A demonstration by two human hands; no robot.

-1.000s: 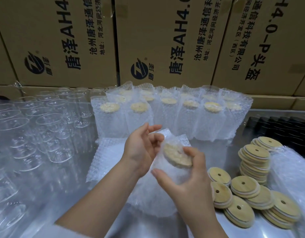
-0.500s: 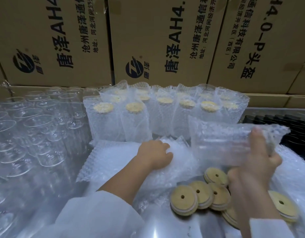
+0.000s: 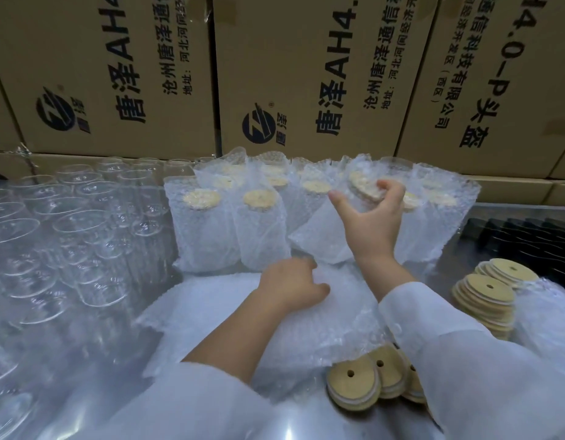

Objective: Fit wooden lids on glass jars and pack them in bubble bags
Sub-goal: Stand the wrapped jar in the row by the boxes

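Bagged jar hangs tilted above the counter, its lidded top up and to the right, its bottom corner low and to the left, just above the pile of bubble bags. The right hand grips it from above at the top end, fingers and thumb curled round the wooden lid through the bubble film. The jar is right in front of the row of packed jars, which stand upright against the cardboard boxes.

The left hand lies knuckles up on the pile, below and left of the held jar and apart from it. Its fingers bend down into the film, but whether they pinch a bag cannot be told.

Empty glass jars crowd the left side of the counter. Loose lids lie overlapping near the front edge beside the right sleeve, and a stack of lids stands further right.
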